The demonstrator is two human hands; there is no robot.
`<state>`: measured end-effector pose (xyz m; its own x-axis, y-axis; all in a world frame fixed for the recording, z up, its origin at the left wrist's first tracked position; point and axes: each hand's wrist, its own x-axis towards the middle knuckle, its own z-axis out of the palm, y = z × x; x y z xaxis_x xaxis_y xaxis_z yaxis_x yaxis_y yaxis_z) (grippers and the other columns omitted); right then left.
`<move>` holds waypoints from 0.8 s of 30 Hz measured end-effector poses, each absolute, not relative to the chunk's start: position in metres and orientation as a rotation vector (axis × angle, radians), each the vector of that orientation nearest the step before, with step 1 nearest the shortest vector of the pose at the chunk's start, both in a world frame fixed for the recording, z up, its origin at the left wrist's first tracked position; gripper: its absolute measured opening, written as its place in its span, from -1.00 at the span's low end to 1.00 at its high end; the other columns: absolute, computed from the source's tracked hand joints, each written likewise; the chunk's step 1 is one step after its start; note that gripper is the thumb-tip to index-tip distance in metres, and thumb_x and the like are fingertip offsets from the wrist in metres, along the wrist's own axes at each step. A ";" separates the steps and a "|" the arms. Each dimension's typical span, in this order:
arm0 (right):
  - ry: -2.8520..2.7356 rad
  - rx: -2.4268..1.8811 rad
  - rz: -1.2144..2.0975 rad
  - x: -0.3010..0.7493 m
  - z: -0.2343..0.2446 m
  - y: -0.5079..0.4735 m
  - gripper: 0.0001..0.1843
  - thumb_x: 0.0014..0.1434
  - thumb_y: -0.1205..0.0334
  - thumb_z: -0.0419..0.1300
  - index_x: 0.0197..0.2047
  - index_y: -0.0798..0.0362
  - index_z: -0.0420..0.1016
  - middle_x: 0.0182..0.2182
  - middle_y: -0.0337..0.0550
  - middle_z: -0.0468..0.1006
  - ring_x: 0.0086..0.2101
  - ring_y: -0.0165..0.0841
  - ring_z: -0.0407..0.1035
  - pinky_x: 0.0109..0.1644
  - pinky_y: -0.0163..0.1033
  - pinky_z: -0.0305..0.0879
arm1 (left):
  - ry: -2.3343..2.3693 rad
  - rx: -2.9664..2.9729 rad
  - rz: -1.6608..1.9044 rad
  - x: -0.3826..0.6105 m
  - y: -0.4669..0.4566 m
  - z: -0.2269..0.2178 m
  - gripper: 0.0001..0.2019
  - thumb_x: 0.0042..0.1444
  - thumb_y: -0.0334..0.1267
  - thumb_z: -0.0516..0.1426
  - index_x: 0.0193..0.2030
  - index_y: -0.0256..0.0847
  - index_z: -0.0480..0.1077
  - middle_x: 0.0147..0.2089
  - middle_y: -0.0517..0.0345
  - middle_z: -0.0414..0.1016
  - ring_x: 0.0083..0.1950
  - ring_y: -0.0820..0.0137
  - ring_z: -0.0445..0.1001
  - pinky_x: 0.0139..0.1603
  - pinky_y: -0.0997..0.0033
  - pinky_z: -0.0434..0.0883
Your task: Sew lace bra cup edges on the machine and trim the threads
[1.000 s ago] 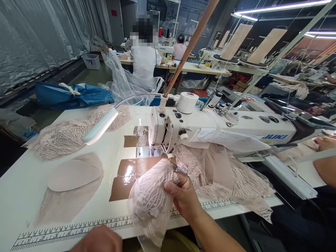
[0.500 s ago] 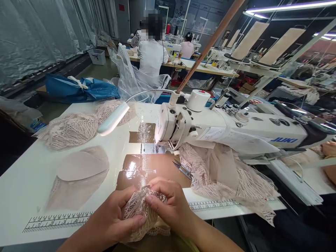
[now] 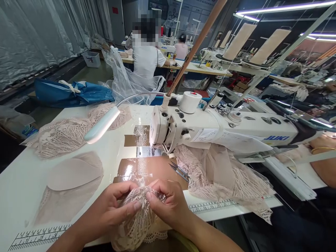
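Both my hands grip one piece of pale pink lace fabric (image 3: pixel 136 220) at the table's front edge. My left hand (image 3: pixel 111 210) pinches its left side, and my right hand (image 3: pixel 168 204) pinches the top with thumb and fingers pressed together. The lace hangs down over the table edge. Small snips (image 3: pixel 180 171) lie on the table just beyond my right hand. The white sewing machine (image 3: pixel 210 127) stands behind them, its needle end over a shiny brown taped patch (image 3: pixel 139 168).
A heap of lace (image 3: pixel 223 178) lies under the machine arm at right. More lace pieces (image 3: pixel 65 134) and smooth cups (image 3: pixel 70 175) lie at left. A gooseneck lamp (image 3: pixel 101 126) hangs over the table. Another person's arm (image 3: pixel 322 157) is at far right; a seated person (image 3: pixel 145 56) works behind.
My left hand came up from below the table edge and joined the right on the lace. The bundle dropped from near the machine to the front edge and spread out.
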<state>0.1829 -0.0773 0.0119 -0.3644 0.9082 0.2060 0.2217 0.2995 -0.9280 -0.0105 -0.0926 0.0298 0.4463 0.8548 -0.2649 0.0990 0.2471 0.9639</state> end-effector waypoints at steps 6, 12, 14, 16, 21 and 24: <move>-1.723 -1.030 1.188 0.185 0.011 -0.076 -0.75 0.06 0.30 0.11 -0.61 0.06 0.19 -0.63 -0.30 0.32 -0.57 -0.49 0.16 -0.50 -0.37 0.06 | 0.928 1.213 0.604 -0.011 -0.086 0.027 -0.75 0.15 -0.09 0.15 -0.35 -0.27 0.42 -0.42 0.17 0.29 -0.39 0.43 0.24 -0.40 0.53 0.21; -1.679 -1.054 1.226 0.187 0.011 -0.075 -0.74 0.01 0.28 0.13 -0.63 0.05 0.17 -0.66 -0.33 0.26 -0.59 -0.50 0.11 -0.52 -0.38 0.02 | 0.913 1.183 0.585 -0.010 -0.080 0.027 -0.72 0.17 -0.08 0.13 -0.37 -0.28 0.41 -0.41 0.16 0.30 -0.39 0.44 0.23 -0.40 0.53 0.20; -1.665 -1.040 1.244 0.188 0.012 -0.075 -0.74 0.01 0.28 0.13 -0.63 0.05 0.17 -0.66 -0.33 0.23 -0.59 -0.50 0.10 -0.52 -0.38 0.02 | 0.910 1.159 0.597 -0.008 -0.080 0.028 -0.72 0.18 -0.09 0.13 -0.39 -0.29 0.41 -0.44 0.18 0.29 -0.41 0.47 0.21 -0.42 0.54 0.18; -1.644 -1.030 1.268 0.188 0.012 -0.075 -0.74 0.00 0.28 0.14 -0.64 0.06 0.17 -0.67 -0.34 0.22 -0.59 -0.50 0.09 -0.52 -0.38 0.02 | 0.896 1.114 0.622 -0.005 -0.081 0.028 -0.71 0.16 -0.09 0.15 -0.42 -0.30 0.39 -0.48 0.21 0.27 -0.45 0.50 0.18 -0.45 0.56 0.15; -1.462 -0.998 1.556 0.189 0.007 -0.068 -0.72 0.00 0.17 0.23 -0.60 0.08 0.24 -0.63 -0.33 0.25 -0.56 -0.51 0.08 -0.50 -0.38 0.01 | 0.843 0.689 0.804 0.016 -0.090 0.017 -0.69 0.00 -0.10 0.27 -0.52 -0.28 0.33 -0.57 0.23 0.30 -0.56 0.54 0.20 -0.53 0.58 0.15; -1.254 -0.979 1.827 0.195 0.003 -0.059 -0.67 -0.03 0.03 0.31 -0.50 0.10 0.34 -0.61 -0.32 0.32 -0.56 -0.51 0.16 -0.48 -0.39 0.09 | 0.906 0.450 0.955 0.009 -0.091 0.017 -0.81 -0.03 -0.17 0.27 -0.44 -0.25 0.42 -0.55 0.15 0.43 -0.52 0.37 0.41 -0.47 0.44 0.34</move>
